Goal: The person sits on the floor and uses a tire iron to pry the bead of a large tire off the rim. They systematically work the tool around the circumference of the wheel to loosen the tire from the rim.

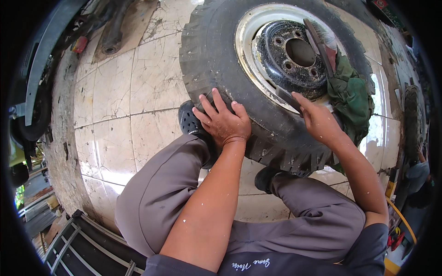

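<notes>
A big black tyre (209,60) on a white and black steel wheel rim (245,32) lies flat before me. My left hand (226,118) rests on the near left sidewall, palm down with its fingers spread. My right hand (317,118) is closed round a flat, dark scraper-like tool (286,97), the index finger stretched along it. Its blade meets the near edge of the rim; the handle is mostly hidden in my hand. A brush (318,45) with a long dark back and pale bristles lies across the right of the rim. Beside it a green cloth (352,94) is bunched over the tyre.
Cracked pale tiles (110,87) cover the floor. A metal part (113,34) lies on cardboard at the far left, near a small red object (79,44). At the right stand another tyre (412,119) and a yellow hose (403,218). My shoes (189,120) are close to the tyre.
</notes>
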The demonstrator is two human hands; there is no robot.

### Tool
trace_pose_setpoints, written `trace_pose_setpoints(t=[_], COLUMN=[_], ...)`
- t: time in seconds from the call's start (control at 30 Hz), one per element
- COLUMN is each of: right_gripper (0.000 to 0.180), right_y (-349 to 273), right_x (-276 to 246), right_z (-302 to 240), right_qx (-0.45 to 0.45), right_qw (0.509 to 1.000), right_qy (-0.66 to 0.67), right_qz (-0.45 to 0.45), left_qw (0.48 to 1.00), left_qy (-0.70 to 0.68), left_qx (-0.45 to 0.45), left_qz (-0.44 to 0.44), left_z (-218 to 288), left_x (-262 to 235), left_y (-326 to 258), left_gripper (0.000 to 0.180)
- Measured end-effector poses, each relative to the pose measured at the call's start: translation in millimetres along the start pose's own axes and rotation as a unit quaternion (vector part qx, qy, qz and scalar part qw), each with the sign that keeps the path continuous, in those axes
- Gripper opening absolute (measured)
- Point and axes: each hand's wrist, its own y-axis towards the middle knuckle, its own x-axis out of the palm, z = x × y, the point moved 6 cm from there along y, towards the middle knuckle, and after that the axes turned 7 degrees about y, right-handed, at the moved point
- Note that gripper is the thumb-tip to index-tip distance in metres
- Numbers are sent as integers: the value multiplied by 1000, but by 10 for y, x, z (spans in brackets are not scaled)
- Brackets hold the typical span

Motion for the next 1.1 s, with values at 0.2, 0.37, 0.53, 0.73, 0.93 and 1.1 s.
trace_pose_setpoints(t=[0.2, 0.37, 0.53, 0.73, 0.93, 1.1], right_gripper=[40, 26, 31, 38, 41, 46], right_y=[-29, 43, 63, 63, 51, 20], right_x=[12, 22, 38, 80, 94, 100], right_z=[84, 66, 99, 67, 71, 83], right_qx=[-69, -26, -25, -3, 3, 18], right_qw=[994, 999, 998, 995, 996, 994], right_qy=[52, 18, -47, -95, -92, -110], right_qz=[65, 31, 15, -6, -11, -20], left_qw=[1000, 999, 999, 999, 999, 999], left_qy=[-16, 1, -9, -10, -3, 0], left_qx=[-3, -1, 4, 13, 17, 22], left_qz=[-21, -38, -47, -31, -31, -28], left_z=[27, 22, 57, 6, 43, 25], left_x=[19, -21, -12, 6, -14, -2], left_y=[16, 13, 6, 11, 12, 13], left_gripper=[69, 67, 67, 69, 67, 67])
